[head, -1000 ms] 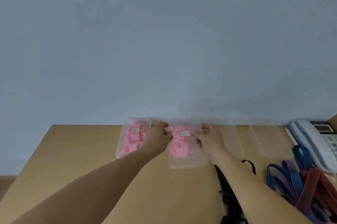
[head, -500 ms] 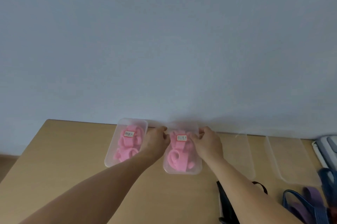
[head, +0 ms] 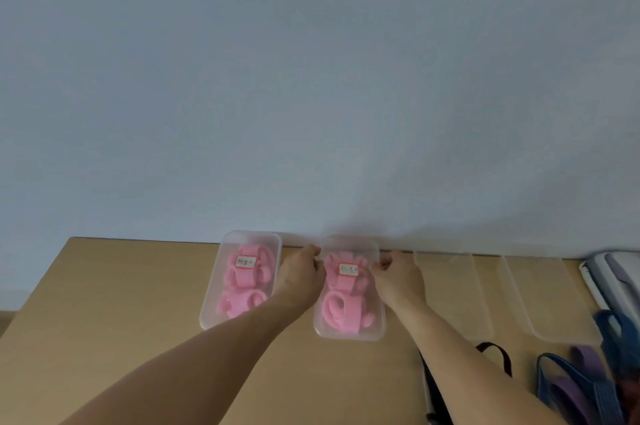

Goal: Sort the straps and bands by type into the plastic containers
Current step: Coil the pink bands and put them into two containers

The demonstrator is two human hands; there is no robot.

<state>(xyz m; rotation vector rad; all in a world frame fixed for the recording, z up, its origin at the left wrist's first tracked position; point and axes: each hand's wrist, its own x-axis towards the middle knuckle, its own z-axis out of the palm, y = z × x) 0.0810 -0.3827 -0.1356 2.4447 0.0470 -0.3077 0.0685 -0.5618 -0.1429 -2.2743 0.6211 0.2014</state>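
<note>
Nearest, right of the held container (head: 349, 334): black strap (head: 493, 352), blue and purple straps (head: 578, 385). We log left hand (head: 300, 274) and right hand (head: 398, 281) pinching its side rims, fingers curled; pink bands (head: 341, 312) lie inside. Left of it, a second container (head: 207, 314) of pink bands; right, two clear trays (head: 460, 300).

Tan rectangular worktop (head: 121, 303): wood-look surface, smooth, matt.
Left lidded rectangular container (head: 256, 237) and right lidded rectangular container (head: 349, 243): frosted translucent plastic, soft sheen.
Pink looped bands (head: 242, 282): smooth, rubbery-looking, matt.
White oblong labels (head: 246, 262): paper.
Clear shallow trays (head: 460, 293): thin plastic, faintly glossy.
Blue flat straps (head: 571, 376) and purple flat straps (head: 585, 355): woven cloth.
Pale blue wall (head: 311, 78): matt.
</note>
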